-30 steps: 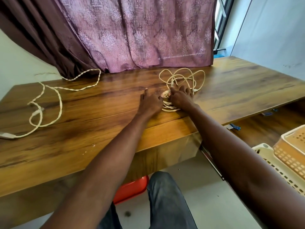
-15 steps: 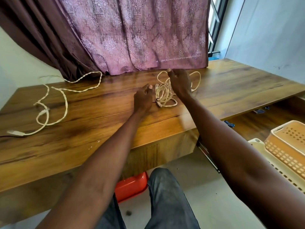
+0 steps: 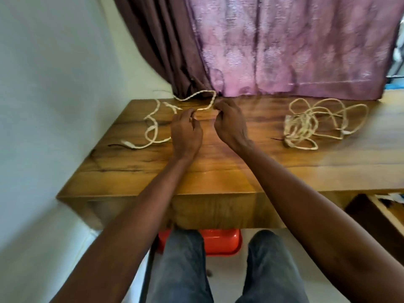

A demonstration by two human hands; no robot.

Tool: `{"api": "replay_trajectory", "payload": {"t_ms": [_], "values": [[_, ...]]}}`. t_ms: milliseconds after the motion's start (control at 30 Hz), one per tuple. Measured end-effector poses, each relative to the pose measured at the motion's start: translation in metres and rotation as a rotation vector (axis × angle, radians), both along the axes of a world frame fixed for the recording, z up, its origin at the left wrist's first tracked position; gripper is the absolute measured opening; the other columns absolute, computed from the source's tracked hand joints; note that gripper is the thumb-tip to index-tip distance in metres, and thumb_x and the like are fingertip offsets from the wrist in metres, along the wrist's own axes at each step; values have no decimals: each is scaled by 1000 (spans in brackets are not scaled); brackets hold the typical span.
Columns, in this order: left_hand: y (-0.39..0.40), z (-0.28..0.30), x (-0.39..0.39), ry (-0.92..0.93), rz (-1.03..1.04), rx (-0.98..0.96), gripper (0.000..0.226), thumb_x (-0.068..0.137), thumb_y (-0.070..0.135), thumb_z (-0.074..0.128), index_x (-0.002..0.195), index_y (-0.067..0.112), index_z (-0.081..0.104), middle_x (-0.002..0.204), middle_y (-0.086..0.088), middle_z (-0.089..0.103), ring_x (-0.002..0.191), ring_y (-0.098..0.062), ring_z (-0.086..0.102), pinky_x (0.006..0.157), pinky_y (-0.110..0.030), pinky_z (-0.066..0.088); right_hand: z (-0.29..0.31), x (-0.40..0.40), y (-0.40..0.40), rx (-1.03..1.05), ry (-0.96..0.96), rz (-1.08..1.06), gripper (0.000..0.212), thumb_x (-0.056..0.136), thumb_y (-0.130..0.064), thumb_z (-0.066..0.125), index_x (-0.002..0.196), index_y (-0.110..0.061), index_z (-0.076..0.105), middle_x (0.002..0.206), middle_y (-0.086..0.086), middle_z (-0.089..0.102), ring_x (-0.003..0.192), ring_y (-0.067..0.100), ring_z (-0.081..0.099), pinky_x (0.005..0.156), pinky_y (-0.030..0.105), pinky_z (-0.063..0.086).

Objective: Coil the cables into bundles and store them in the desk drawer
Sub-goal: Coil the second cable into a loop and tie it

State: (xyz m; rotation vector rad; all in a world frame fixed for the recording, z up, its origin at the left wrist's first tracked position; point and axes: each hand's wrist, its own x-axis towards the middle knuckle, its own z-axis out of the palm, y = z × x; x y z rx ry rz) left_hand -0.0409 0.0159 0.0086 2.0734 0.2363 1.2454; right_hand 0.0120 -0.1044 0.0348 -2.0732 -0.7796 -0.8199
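nearest: dark trousers and a red tub [image 3: 218, 242] on the floor under the desk [image 3: 218, 171] edge. lower right, an open drawer [image 3: 384, 213] shows partly, contents unclear.

mid desk: left hand [image 3: 185, 132] and right hand [image 3: 230, 123] side by side, both half-curled, fingers bent inward. left fingertips sit at the cream twisted cable [image 3: 153, 125]; whether either hand actually pinches the strand, cannot tell, frame is blurred there.

key relation: this loose cable lies left of and beyond the hands. one run goes from between the hands up toward the curtain [image 3: 284, 51] foot, then back left; the rest loops along the desk's left end, plug end nearest the front-left. long axis roughly near-left to far-centre. left hand is nearer the bulk; right hand is nearer the far bend.

right, well apart from both hands: second cable [image 3: 310, 125], loosely gathered, loops spreading.

judgement: neither cable stored yet; the loose one looks next for coiling.
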Motion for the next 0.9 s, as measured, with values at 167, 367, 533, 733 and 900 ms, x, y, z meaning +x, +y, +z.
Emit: {"api": "replay_trajectory", "payload": {"t_ms": [167,367,533,733,900], "values": [[87,0,-40,135,275,53,36,74,15,51,103,13,72,106,-10,71,105,-31,61,94,-41,46,-4,-23,63,-221,25,183,31,74,-11,49,91,-6,74,94,14,71,87,37,64,77,41,52],[133,-9,-68,656,297,244,46,84,26,57,128,15,63,127,-15,63,130,-32,45,117,-44,19,-13,-38,109,-353,172,280,40,82,-5,50,116,-12,69,117,10,69,104,32,62,87,38,50],[129,-16,-60,645,265,440,24,89,33,56,101,22,74,108,-9,69,123,-28,47,119,-48,7,-27,-32,109,-576,227,187,29,86,-10,54,110,-12,69,116,13,68,110,32,60,97,37,45],[132,-21,-49,481,153,512,20,94,22,55,95,15,73,103,-5,69,113,-24,52,112,-43,14,-25,-13,86,-520,337,-15,20,86,-11,54,98,-8,69,106,17,70,99,36,64,80,35,50],[115,-16,-30,170,211,463,20,99,13,48,100,5,66,89,-14,69,85,-29,62,96,-43,39,-19,15,38,-462,392,-271,27,87,-9,53,109,-3,68,119,19,66,111,36,63,89,38,51]]}}
